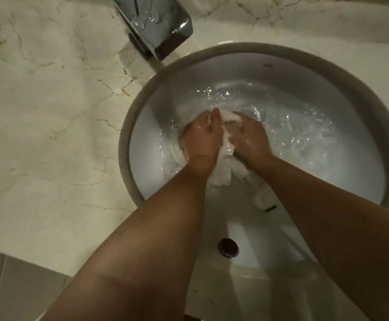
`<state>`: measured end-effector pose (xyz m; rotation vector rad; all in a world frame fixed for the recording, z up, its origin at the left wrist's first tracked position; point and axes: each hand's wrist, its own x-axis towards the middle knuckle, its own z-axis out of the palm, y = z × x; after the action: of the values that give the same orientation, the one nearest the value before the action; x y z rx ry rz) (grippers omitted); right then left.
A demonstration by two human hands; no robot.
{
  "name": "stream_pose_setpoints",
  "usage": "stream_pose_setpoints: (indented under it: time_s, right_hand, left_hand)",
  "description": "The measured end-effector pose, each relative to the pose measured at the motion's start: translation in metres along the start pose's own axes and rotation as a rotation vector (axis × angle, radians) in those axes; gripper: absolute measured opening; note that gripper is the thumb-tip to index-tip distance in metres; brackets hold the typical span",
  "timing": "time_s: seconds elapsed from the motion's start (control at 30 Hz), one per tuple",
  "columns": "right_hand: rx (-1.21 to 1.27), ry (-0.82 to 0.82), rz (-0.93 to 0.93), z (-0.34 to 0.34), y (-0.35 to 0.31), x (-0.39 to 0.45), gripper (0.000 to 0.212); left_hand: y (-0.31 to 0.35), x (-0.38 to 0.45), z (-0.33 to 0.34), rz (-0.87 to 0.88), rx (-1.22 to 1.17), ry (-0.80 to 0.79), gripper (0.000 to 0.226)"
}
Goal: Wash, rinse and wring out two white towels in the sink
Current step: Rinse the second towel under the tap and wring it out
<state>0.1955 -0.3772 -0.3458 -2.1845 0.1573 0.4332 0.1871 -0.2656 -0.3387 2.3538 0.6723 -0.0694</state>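
My left hand (200,135) and right hand (250,135) both clutch one bunched towel (223,165) between them in the water of the sink (362,93), its tail trailing under my wrists, one tap (156,24) beyond my knuckles.

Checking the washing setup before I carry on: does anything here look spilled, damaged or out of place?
Nothing stands out. Both hands, left hand and right hand, hold a white towel in the water inside the sink. The marble counter shows veining and a brownish mark, but no clear spill.
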Motion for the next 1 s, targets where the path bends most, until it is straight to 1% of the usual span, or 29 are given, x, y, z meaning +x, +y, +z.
stream_pose_setpoints:
  time_s: [0.07,0.13,0.17,0.23,0.27,0.3,0.33,0.37,0.43,0.47,0.5,0.53,0.6,0.67,0.73,0.83,0.9,1.0]
  right_hand:
    - [0.034,-0.027,0.058,-0.002,-0.002,-0.001,0.032]
    - [0.097,-0.114,0.11,-0.01,0.0,-0.007,0.035]
    - [0.169,-0.171,0.129,-0.014,0.003,-0.01,0.031]
    - [0.267,-0.288,0.175,-0.023,0.007,-0.017,0.025]
    - [0.249,-0.312,0.18,-0.026,0.008,-0.019,0.028]
    - [0.211,-0.311,0.156,-0.028,0.009,-0.022,0.032]
    - [0.131,-0.278,0.126,-0.03,0.008,-0.027,0.034]
    - [0.044,-0.217,0.082,-0.03,0.009,-0.035,0.037]
    - [-0.126,0.001,-0.091,-0.03,0.004,-0.052,0.051]
    - [-0.192,0.06,-0.184,-0.028,0.0,-0.061,0.055]
    - [-0.239,0.055,-0.261,-0.023,0.0,-0.065,0.057]
    - [-0.302,0.005,-0.295,-0.018,0.001,-0.067,0.058]
    - [-0.424,-0.077,-0.277,-0.013,0.006,-0.063,0.064]
    - [-0.451,-0.065,-0.256,-0.011,0.01,-0.054,0.072]
    - [-0.374,-0.051,-0.214,-0.009,0.01,-0.048,0.074]
    - [-0.287,0.018,-0.082,-0.004,0.005,-0.037,0.072]
    - [-0.289,0.043,-0.025,-0.003,0.0,-0.032,0.071]
    - [-0.312,0.05,0.029,-0.004,-0.005,-0.022,0.065]
  left_hand:
    - [0.003,0.007,0.001,0.008,0.071,-0.082,0.044]
    - [0.002,0.014,-0.003,0.041,0.137,-0.215,0.044]
    - [-0.002,0.016,-0.006,0.058,0.138,-0.291,0.045]
    - [-0.011,0.016,-0.018,0.106,0.058,-0.447,0.047]
    - [-0.016,0.014,-0.023,0.149,0.005,-0.494,0.047]
    - [-0.021,0.012,-0.028,0.203,-0.028,-0.502,0.045]
    - [-0.026,0.008,-0.034,0.269,-0.035,-0.465,0.043]
    - [-0.03,0.005,-0.038,0.334,-0.005,-0.393,0.045]
    - [-0.037,-0.006,-0.044,0.422,0.116,-0.245,0.053]
    - [-0.04,-0.014,-0.044,0.443,0.163,-0.202,0.058]
    - [-0.041,-0.023,-0.044,0.467,0.189,-0.182,0.061]
    - [-0.042,-0.03,-0.043,0.486,0.19,-0.181,0.063]
    - [-0.046,-0.039,-0.037,0.492,0.161,-0.204,0.067]
    - [-0.048,-0.035,-0.032,0.496,0.157,-0.226,0.076]
    - [-0.051,-0.029,-0.024,0.52,0.182,-0.221,0.088]
    - [-0.047,-0.022,-0.009,0.505,0.199,-0.131,0.096]
    - [-0.042,-0.019,0.001,0.449,0.219,-0.069,0.091]
    - [-0.028,-0.012,0.006,0.369,0.219,0.015,0.075]
